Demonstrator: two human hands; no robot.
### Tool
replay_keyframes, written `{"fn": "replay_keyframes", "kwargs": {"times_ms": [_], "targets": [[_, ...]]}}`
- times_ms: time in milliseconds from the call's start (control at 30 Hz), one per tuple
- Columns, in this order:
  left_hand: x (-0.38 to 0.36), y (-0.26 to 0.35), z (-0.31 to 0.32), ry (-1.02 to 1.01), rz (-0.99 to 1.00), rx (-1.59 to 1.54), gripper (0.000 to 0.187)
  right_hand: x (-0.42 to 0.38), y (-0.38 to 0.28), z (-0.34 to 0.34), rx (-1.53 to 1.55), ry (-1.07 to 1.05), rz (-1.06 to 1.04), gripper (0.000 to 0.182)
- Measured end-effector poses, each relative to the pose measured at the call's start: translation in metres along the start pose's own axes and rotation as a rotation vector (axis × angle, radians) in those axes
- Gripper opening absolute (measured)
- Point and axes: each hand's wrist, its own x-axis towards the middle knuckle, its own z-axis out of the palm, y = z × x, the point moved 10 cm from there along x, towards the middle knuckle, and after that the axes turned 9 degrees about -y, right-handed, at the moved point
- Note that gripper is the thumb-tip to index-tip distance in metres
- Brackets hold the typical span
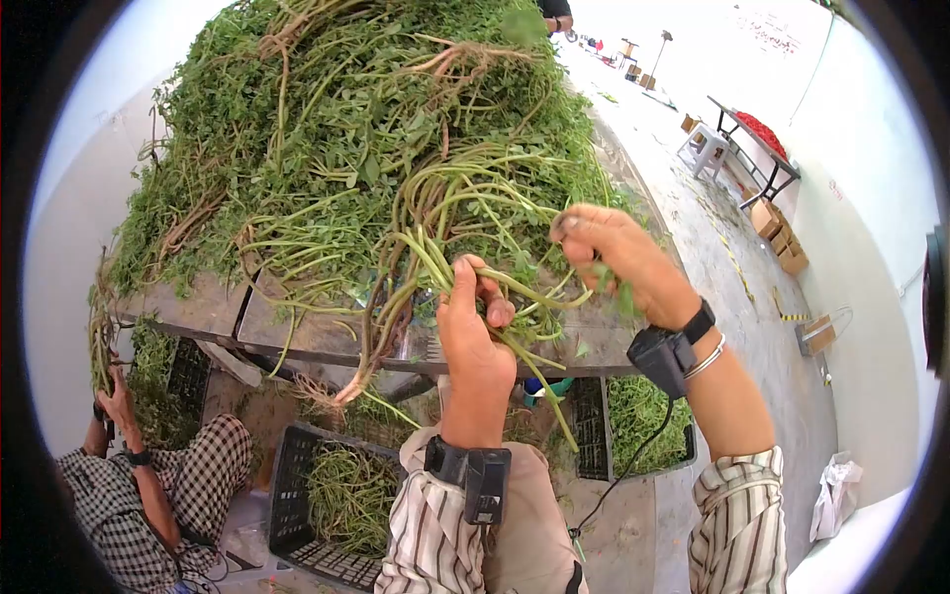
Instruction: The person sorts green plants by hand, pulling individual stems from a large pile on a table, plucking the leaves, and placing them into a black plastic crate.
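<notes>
My left hand is closed around several long green plant stems at the table's front edge. The stems arch back over the pile and their lower ends poke out below my fingers. To the right, my right hand is raised with thumb and fingertips pinched together; I cannot tell what is between them. Small blurred green leaves show under its palm. Left of my left hand, a brownish stem bunch with pale roots hangs over the edge. Behind both hands rises a big heap of leafy green plants.
The table bears the heap. Below it stand a black crate of stems and another crate of greens. A person in checkered clothes works at left. A stool and cardboard boxes are at right.
</notes>
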Motion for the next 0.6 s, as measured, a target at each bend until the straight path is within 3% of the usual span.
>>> {"fn": "replay_keyframes", "kwargs": {"times_ms": [33,100,133,233,300,433,567,600], "targets": [[0.000,0.000,0.000,-0.004,0.001,0.000,0.018,0.004,0.003,0.004,-0.008,-0.004,-0.010,0.019],[0.002,0.002,-0.003,0.008,0.017,-0.037,0.017,0.010,-0.024,0.013,-0.624,0.065,-0.309,0.024],[0.002,0.000,-0.004,0.006,0.010,-0.049,0.018,0.017,-0.020,0.013,-0.800,0.068,-0.278,0.032],[0.001,0.001,-0.002,0.027,0.011,-0.050,0.018,0.034,-0.009,0.014,-0.742,0.072,-0.291,0.036],[0.002,-0.001,-0.007,0.055,-0.009,-0.038,0.018,0.044,-0.001,0.018,-0.691,0.033,-0.178,0.039],[0.002,0.000,-0.006,0.033,-0.007,0.000,0.025,0.051,-0.011,0.019,-0.720,0.064,-0.167,0.031],[0.000,-0.002,-0.011,0.074,-0.025,0.017,0.027,0.045,-0.021,0.004,-0.558,0.100,-0.192,0.025],[0.001,0.000,-0.009,0.046,-0.009,0.022,0.028,0.044,-0.016,-0.006,-0.463,0.114,-0.101,0.023]]}}
